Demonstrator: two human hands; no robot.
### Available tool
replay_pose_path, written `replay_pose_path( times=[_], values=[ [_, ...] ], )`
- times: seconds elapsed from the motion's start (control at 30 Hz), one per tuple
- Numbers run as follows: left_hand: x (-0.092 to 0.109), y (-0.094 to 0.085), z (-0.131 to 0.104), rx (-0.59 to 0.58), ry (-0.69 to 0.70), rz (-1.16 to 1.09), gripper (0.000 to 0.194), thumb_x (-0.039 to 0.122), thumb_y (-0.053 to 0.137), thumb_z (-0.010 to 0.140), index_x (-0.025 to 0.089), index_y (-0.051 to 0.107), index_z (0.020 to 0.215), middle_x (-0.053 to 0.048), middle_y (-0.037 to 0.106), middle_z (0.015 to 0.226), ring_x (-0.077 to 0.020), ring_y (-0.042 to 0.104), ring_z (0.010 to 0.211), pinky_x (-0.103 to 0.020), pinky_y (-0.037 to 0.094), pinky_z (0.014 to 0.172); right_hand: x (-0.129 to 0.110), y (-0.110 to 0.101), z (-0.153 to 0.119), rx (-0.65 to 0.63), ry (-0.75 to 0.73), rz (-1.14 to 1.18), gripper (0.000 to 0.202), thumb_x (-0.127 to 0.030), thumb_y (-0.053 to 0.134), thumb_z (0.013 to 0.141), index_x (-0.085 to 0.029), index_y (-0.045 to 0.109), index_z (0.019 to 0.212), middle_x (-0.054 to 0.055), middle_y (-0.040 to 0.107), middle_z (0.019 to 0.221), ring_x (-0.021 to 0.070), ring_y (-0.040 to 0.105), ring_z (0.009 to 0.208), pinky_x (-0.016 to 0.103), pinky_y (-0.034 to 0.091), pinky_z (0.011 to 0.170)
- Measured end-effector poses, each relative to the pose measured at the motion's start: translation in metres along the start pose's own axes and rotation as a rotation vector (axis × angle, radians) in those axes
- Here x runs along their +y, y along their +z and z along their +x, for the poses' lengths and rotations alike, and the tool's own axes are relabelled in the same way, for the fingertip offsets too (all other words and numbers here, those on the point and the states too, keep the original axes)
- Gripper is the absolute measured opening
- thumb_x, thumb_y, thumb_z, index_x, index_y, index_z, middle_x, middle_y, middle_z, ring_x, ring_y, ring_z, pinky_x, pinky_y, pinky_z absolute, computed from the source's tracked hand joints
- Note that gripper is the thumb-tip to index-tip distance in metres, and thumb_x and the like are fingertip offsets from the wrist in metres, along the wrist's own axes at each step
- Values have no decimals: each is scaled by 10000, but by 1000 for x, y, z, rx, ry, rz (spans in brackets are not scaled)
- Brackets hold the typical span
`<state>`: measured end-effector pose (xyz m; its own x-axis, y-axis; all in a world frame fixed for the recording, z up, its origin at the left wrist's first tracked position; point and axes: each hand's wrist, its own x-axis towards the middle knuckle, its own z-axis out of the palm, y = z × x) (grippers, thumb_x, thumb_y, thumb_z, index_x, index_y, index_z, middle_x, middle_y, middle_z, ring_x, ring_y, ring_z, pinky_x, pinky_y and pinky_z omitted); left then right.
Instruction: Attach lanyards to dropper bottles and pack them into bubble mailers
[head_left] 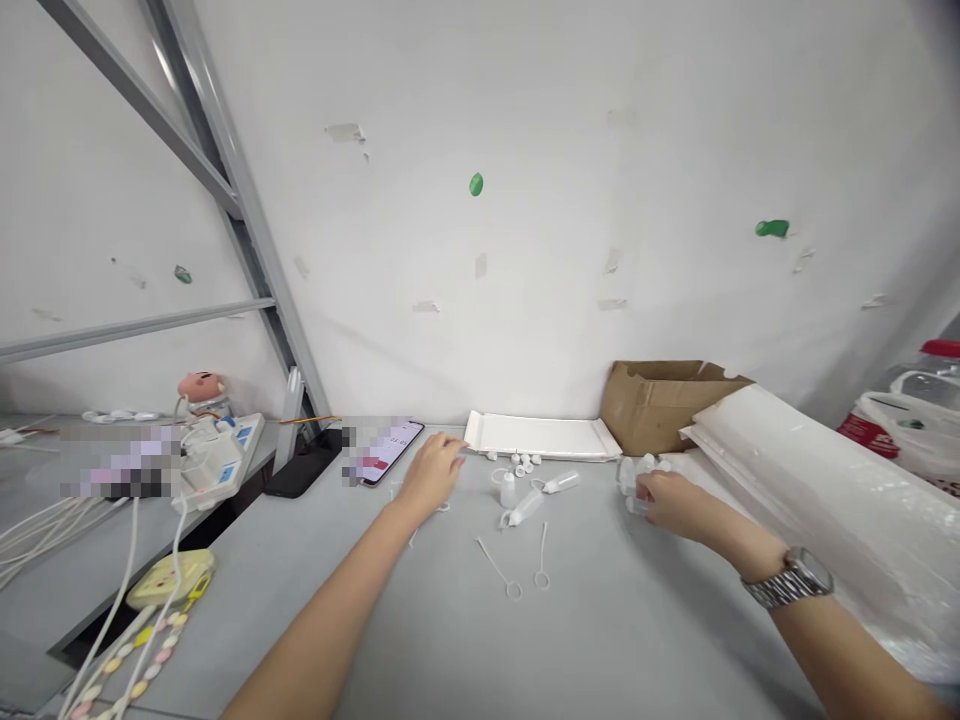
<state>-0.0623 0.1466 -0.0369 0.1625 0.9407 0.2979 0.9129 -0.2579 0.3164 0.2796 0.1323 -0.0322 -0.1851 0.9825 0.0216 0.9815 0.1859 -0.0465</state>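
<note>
My left hand (433, 472) is over the table beside a lit phone (394, 450). Its fingers are bent loosely and point toward a white tray (540, 437), with nothing visible in them. My right hand (666, 498) closes its fingertips on a small translucent plastic bottle (636, 506), at a cluster of similar bottles (627, 472) that it partly hides. Between my hands, one small bottle (508, 488) stands upright and others (526, 507) lie on their sides. Small white caps (523, 466) sit by the tray. Two thin white ring-ended pieces (513, 590) lie nearer me.
A cardboard box (652, 400) stands behind my right hand. Plastic-wrapped white packaging (817, 500) slopes along the right side. At left are a black phone-like slab (304, 470), a power strip (225, 465), cables and a beaded strap (161, 650). A metal frame (255, 230) rises beside the wall.
</note>
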Motion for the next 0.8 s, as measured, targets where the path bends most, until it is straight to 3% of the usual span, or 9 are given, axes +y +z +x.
replay_pose_path(
  times=[0.17, 0.3, 0.37, 0.5, 0.63, 0.73, 0.8],
  values=[
    [-29, -38, -10, -138, -296, 46, 204, 318, 561, 712, 163, 613, 833, -115, 636, 915, -253, 603, 849, -315, 440, 670, -22, -8, -8, 153, -47, -37, 245, -28, 473, 680, -92, 616, 868, 176, 586, 918, 292, 560, 847, 347, 405, 670],
    [-26, -55, -19, -323, -368, -18, 269, 443, 607, 630, 191, 561, 711, -39, 666, 711, -205, 618, 648, -258, 393, 517, -60, -2, 0, 260, -250, 0, 430, -10, 392, 754, -149, 521, 1140, 129, 546, 1049, 235, 516, 959, 332, 390, 820],
    [-16, -59, -23, -397, -358, -52, 311, 486, 619, 595, 206, 545, 708, -7, 665, 689, -183, 614, 616, -240, 375, 494, -73, 7, 7, 277, -290, 9, 418, 1, 397, 745, -141, 537, 1113, 134, 563, 978, 247, 525, 907, 350, 396, 793],
    [0, -60, -29, -452, -370, -16, 357, 473, 667, 517, 216, 532, 724, -16, 659, 806, -196, 611, 659, -243, 350, 490, -75, 18, 18, 286, -289, 64, 203, -41, 451, 740, -125, 605, 843, 143, 585, 900, 265, 535, 881, 355, 385, 785],
    [0, -62, -32, -436, -402, 89, 383, 360, 720, 445, 206, 514, 729, -67, 636, 924, -252, 599, 781, -265, 341, 528, -68, 19, 19, 288, -218, 193, 136, -136, 472, 765, -122, 566, 862, 113, 617, 825, 230, 572, 796, 313, 401, 713],
    [-5, -64, -32, -459, -399, 109, 369, 340, 723, 438, 213, 519, 719, -49, 645, 882, -252, 603, 777, -266, 340, 539, -71, 22, 23, 260, -150, 322, 171, -245, 424, 813, -135, 531, 887, 50, 617, 695, 172, 573, 615, 255, 394, 555],
    [-8, -62, -32, -475, -400, 110, 344, 324, 721, 441, 215, 525, 702, -42, 651, 856, -251, 606, 774, -266, 342, 546, -75, 26, 27, 239, -138, 394, 188, -283, 402, 826, -147, 523, 872, 39, 622, 695, 157, 567, 597, 242, 386, 532]
  ],
)
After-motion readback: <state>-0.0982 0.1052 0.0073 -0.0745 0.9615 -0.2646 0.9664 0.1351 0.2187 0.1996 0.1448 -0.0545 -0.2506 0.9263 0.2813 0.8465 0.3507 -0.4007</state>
